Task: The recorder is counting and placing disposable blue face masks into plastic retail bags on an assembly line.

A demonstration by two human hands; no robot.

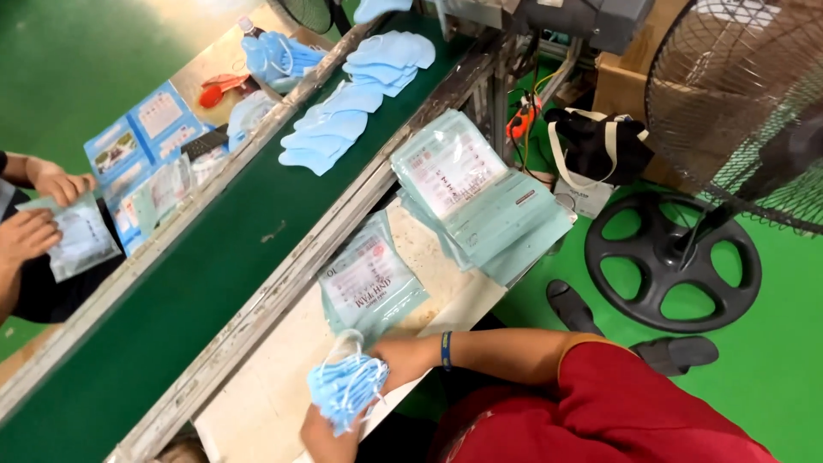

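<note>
While both hands are wrapped around the bunch of blue masks (347, 390), the best thing is to keep them squeezed flat and lined up. The right hand (390, 356) grips the top of the bunch, with its fingers closed around it. The left hand (321, 433) holds the bunch from below, and its fingers are closed on it too, though part of that hand is cut off at the bottom edge. The bunch sits just above the near edge of the pale counter (257, 394).

A clear bag (370, 283) with printed paper inside lies flat on the counter, just beyond the masks. A bigger pile of such bags (480, 197) rests further along. I think the white ear strings should be tucked in, because loose ones could snag. It would help to hold the masks as one neat stack, so no single mask slips out.

More blue masks (343, 120) lie on the green belt (197, 291) beside the counter. Across the belt, another person's hands (39, 214) hold a bag.
</note>
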